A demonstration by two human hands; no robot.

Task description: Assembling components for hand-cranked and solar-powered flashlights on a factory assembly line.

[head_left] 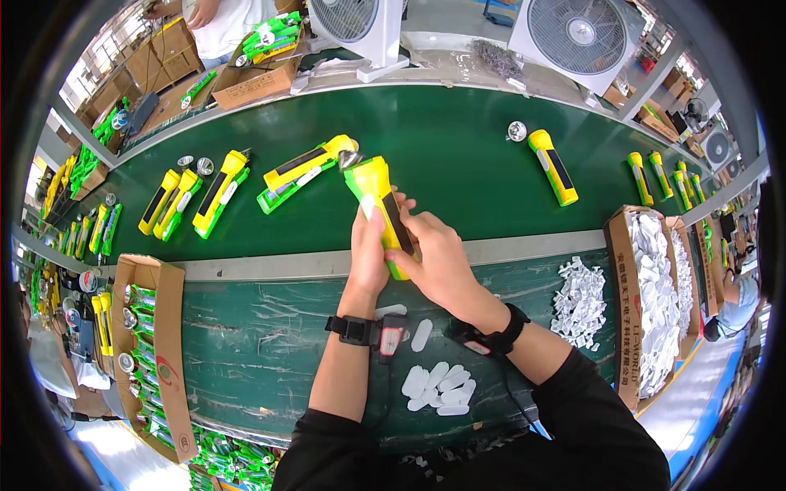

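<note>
In front of me, over the near edge of the conveyor belt, both my hands grip a yellow and green flashlight [372,182], its wide head pointing away. My left hand [368,250] is closed round its left side. My right hand [440,260] is closed on its lower right side, fingers by the dark panel. Just beyond the head is a shiny reflector [350,159]. Left of it, a yellow flashlight half [307,168] lies on a green one. Below my wrists, a pile of white oval strips [440,388] lies on the worn green bench.
The green belt [442,139] carries several flashlights, including one at the right [553,167] beside a loose reflector [516,131]. A cardboard box [172,360] of green parts stands left. Small white pieces [580,304] lie near a box of white parts [624,311] at right. Fans [577,33] stand beyond.
</note>
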